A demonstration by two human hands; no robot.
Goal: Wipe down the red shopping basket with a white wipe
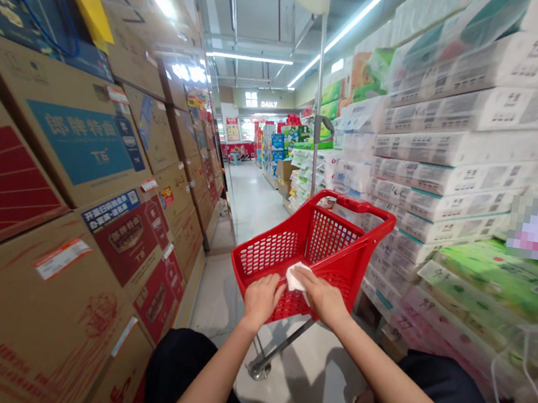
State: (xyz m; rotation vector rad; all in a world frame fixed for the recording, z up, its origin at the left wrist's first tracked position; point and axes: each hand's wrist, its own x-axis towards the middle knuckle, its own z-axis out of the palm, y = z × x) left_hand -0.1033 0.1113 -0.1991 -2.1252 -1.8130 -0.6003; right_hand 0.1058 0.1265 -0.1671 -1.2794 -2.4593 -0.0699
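Note:
A red plastic shopping cart [261, 251] with perforated sides stands in front of me on metal legs with a caster. My left hand [262, 298] is closed over the near rim of its basket. In my right hand [322, 298] is a white cloth [297, 277], bunched under the fingers and pressed against the near side of the basket. Whether it is fabric or paper I cannot tell. My two hands are close together but apart. The cart's handle [354, 205] is on the far right side, touched by neither hand.
Stacked cardboard boxes [53, 277] wall the left side. White wrapped packs [422, 157] rise on the right, with green packs [506, 270] lower down. A metal pole [319, 94] stands behind the cart. A tiled aisle [245, 188] runs ahead. My knees flank the cart.

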